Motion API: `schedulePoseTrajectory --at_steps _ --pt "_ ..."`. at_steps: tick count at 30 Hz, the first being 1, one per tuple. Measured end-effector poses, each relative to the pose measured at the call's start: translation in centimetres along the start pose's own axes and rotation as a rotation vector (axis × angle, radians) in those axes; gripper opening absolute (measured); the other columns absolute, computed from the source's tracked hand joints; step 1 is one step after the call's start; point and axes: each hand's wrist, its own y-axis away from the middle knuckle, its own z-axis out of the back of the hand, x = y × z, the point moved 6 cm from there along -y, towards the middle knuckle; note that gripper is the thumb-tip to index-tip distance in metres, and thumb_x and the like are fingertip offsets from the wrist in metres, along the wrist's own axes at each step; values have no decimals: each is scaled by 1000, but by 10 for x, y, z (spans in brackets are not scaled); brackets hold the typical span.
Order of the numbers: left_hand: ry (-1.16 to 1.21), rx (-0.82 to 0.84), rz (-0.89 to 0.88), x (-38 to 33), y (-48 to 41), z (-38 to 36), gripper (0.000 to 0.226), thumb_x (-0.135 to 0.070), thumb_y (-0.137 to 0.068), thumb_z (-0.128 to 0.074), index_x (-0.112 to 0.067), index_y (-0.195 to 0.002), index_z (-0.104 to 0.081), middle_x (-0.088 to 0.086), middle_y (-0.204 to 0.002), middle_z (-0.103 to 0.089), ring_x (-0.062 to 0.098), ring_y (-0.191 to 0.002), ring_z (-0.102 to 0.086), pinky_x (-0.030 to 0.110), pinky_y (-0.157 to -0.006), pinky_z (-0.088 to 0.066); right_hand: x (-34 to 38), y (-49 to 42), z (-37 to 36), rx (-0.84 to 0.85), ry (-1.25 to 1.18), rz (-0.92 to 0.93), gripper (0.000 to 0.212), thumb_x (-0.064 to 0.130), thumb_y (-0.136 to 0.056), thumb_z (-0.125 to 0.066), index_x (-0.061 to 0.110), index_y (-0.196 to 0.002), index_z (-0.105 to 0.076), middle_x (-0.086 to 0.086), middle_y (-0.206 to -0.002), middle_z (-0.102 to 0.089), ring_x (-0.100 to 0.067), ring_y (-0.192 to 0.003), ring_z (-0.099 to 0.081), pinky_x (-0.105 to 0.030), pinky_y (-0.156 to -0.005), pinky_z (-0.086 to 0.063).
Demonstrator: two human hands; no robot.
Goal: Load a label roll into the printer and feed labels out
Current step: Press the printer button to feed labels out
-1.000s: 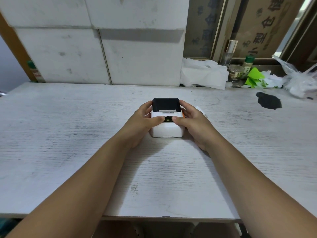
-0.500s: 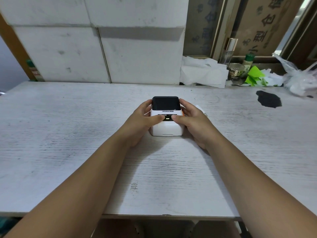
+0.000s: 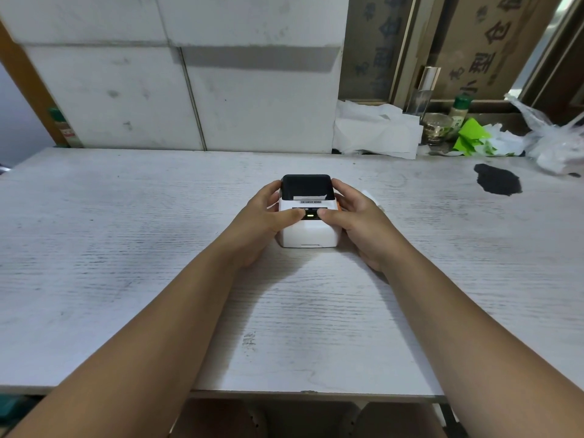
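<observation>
A small white label printer (image 3: 308, 230) with a black lid stands in the middle of the white table (image 3: 126, 248). Its lid is closed and a light glows on the front panel. A white strip of label (image 3: 309, 197) sticks out of the slot against the black lid. My left hand (image 3: 262, 216) grips the printer's left side, with the thumb on the panel left of the light. My right hand (image 3: 357, 219) holds the right side, its thumb on the panel right of the light. The label roll itself is hidden inside.
White foam blocks (image 3: 189, 90) stand along the table's back edge. At the back right lie crumpled white paper (image 3: 376, 131), a glass jar (image 3: 437, 129), a green-capped bottle (image 3: 459, 110), green paper scraps (image 3: 471, 137) and a plastic bag (image 3: 556, 143). A black patch (image 3: 497, 183) marks the tabletop.
A white label strip now shows at the slot below the black lid, where half a second ago none was visible. Both hands stay on the printer.
</observation>
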Motion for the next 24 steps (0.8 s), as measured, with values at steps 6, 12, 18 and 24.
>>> schedulePoseTrajectory --at_steps 6,12,18,24 --pt "-3 2 6 2 -1 0 64 -20 -73 -68 -25 -134 -47 1 -138 -54 18 -125 -53 40 -103 -44 1 0 0 5 -1 5 46 2 -86 -59 44 -104 -57 12 -112 -67 -8 -107 -63 -31 -97 -48" --pt "7 -1 11 2 -2 1 66 -20 -73 -68 -24 -135 -46 2 -138 -53 18 -125 -52 39 -102 -45 1 0 0 12 -8 7 45 2 -86 -59 45 -100 -59 11 -109 -69 -10 -106 -64 -32 -97 -49" --pt "9 -10 11 3 -2 1 65 -19 -72 -68 -24 -134 -47 2 -139 -52 18 -124 -54 40 -103 -45 1 0 0 13 -4 10 45 2 -85 -58 44 -102 -59 11 -110 -69 -8 -104 -65 -28 -93 -49" --pt "10 -4 7 1 -1 0 63 -18 -73 -67 -23 -133 -48 1 -136 -54 15 -121 -56 34 -98 -47 -1 -1 0 11 7 10 44 5 -84 -60 44 -103 -60 13 -112 -69 -8 -107 -64 -29 -95 -49"
